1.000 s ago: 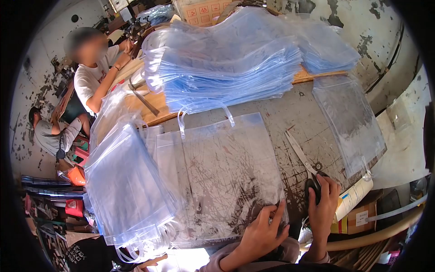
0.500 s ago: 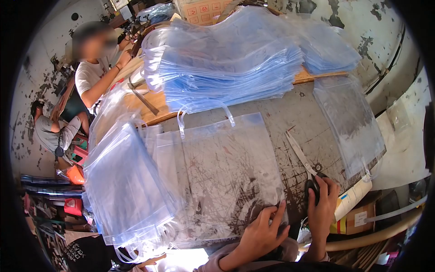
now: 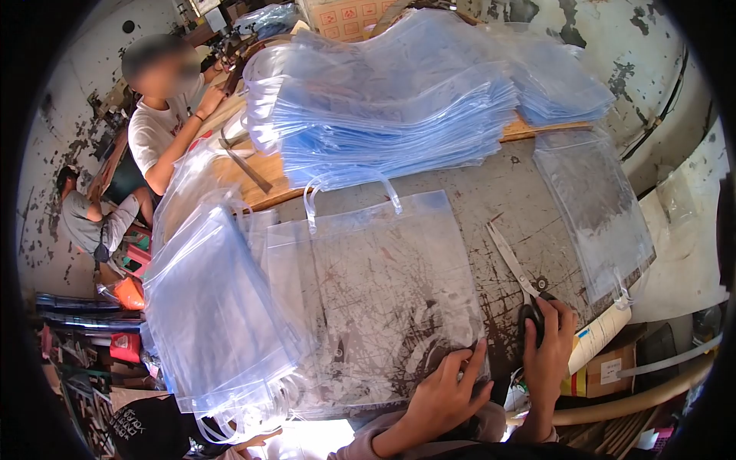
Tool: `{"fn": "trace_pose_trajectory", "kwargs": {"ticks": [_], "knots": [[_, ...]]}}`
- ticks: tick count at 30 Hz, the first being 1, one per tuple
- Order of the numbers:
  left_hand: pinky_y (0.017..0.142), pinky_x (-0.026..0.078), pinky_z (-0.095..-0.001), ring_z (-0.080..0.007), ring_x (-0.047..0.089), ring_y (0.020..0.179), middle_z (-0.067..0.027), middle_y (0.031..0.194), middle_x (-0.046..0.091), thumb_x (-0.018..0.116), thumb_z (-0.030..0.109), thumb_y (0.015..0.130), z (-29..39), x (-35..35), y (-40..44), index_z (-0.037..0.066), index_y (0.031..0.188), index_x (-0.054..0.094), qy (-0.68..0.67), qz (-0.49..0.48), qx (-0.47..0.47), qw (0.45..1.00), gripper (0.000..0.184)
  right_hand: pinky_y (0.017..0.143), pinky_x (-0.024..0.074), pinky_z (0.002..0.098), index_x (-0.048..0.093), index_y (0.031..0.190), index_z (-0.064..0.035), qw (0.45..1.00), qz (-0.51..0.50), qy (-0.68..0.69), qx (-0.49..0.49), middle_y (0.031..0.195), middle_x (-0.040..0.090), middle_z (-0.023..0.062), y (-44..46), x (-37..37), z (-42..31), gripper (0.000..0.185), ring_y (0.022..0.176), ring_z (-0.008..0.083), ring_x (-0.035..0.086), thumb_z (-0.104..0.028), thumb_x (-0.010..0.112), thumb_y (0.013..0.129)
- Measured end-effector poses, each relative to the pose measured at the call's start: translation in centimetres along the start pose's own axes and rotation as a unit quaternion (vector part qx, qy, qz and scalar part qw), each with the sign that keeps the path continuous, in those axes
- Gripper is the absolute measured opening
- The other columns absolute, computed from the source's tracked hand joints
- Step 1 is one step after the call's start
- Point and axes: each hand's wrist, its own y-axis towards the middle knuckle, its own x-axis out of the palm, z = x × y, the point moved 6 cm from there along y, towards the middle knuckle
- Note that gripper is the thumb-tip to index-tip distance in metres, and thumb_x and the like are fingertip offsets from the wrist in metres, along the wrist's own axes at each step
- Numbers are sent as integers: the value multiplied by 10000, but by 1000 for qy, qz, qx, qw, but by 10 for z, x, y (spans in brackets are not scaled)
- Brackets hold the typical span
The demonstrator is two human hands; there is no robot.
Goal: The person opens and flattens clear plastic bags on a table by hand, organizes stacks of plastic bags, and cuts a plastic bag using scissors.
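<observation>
My right hand (image 3: 549, 349) is closed around the black handles of a pair of scissors (image 3: 512, 261). The blades lie over the worn table surface and point away from me, slightly parted. To its left, my left hand (image 3: 448, 389) rests on the lower right corner of a clear plastic bag (image 3: 383, 299), fingers bent and apart. This bag lies flat, with its looped handle (image 3: 392, 193) at the far edge. Left of it is a pile of similar clear bags (image 3: 218, 299), whose handles hang over the near edge.
A tall stack of clear plastic bags (image 3: 391, 130) stands on a wooden board at the back. Another bag (image 3: 594, 207) lies at the right edge of the scratched table (image 3: 502, 180). A curved metal tool (image 3: 247, 167) lies left. Two people (image 3: 157, 138) sit beyond; a black cap shows below.
Both hands and the scissors keep almost the same place. The whole view has shifted very slightly.
</observation>
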Motion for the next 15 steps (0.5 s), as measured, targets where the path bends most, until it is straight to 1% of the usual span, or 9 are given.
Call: {"fn": "trace_pose_trajectory", "kwargs": {"ticks": [1, 3, 4, 6, 7, 8, 9, 13, 15], "knots": [[551, 508, -261, -178, 575, 730, -104, 950, 479, 683, 269, 736, 0, 0, 0, 20, 1244, 485, 1, 0, 0, 1000, 599, 813, 402, 420, 526, 1072, -7, 1000, -2, -7, -5, 1044, 496, 174, 1, 0, 0, 305, 966, 354, 481, -37, 597, 778], [554, 505, -258, -174, 577, 702, -90, 921, 492, 665, 204, 739, 2, -2, 1, 21, 1241, 488, 12, 13, 2, 1000, 563, 815, 402, 415, 525, 1074, -10, 1000, -9, -2, -3, 1041, 497, 171, 2, -1, 1, 314, 970, 351, 481, -37, 604, 771], [554, 505, -258, -174, 577, 702, -90, 921, 492, 665, 204, 739, 2, -2, -1, 21, 1241, 488, 11, 13, 2, 1000, 563, 818, 402, 411, 523, 1076, -12, 1000, -17, 3, -2, 1037, 498, 168, 2, -2, 2, 324, 973, 348, 481, -37, 610, 765], [547, 502, -256, -159, 575, 647, -71, 870, 518, 630, 135, 742, -5, 0, -8, 22, 1227, 500, -45, 10, -33, 998, 515, 812, 405, 406, 524, 1076, -15, 1000, -24, 13, 2, 1025, 499, 166, 4, -3, 4, 332, 964, 345, 486, -40, 619, 759], [547, 502, -256, -159, 575, 647, -71, 870, 518, 630, 135, 742, -8, 1, -10, 22, 1227, 500, -46, 10, -32, 998, 515, 806, 408, 402, 525, 1076, -17, 999, -31, 25, 7, 1014, 500, 165, 5, -3, 6, 341, 955, 341, 490, -42, 628, 752], [540, 501, -257, -152, 570, 617, -64, 836, 527, 613, 111, 742, -10, 2, -11, 24, 1215, 513, -56, 21, -20, 998, 490, 806, 408, 402, 525, 1076, -17, 999, -31, 25, 7, 1014, 500, 165, 5, -3, 8, 341, 955, 341, 490, -42, 628, 752], [533, 499, -257, -145, 565, 588, -56, 803, 537, 596, 87, 743, -11, 1, -12, 26, 1202, 525, -66, 32, -7, 997, 468, 789, 415, 401, 527, 1080, -16, 998, -27, 43, 28, 994, 504, 164, 4, -2, 13, 347, 925, 336, 505, -46, 633, 751], [507, 486, -256, -147, 560, 567, -52, 773, 544, 628, 126, 751, -7, -4, -9, 35, 1178, 548, -67, 37, -1, 997, 445, 734, 432, 399, 530, 1102, -16, 993, -40, 88, 72, 921, 522, 158, 3, -5, 16, 366, 835, 318, 539, -55, 640, 756], [482, 467, -258, -156, 540, 533, -36, 722, 526, 673, 205, 744, -4, -5, -6, 49, 1163, 564, -84, 17, -16, 996, 459, 723, 436, 392, 530, 1111, -15, 994, -31, 84, 61, 899, 534, 159, 2, -5, 19, 376, 814, 316, 543, -60, 645, 755]]}}
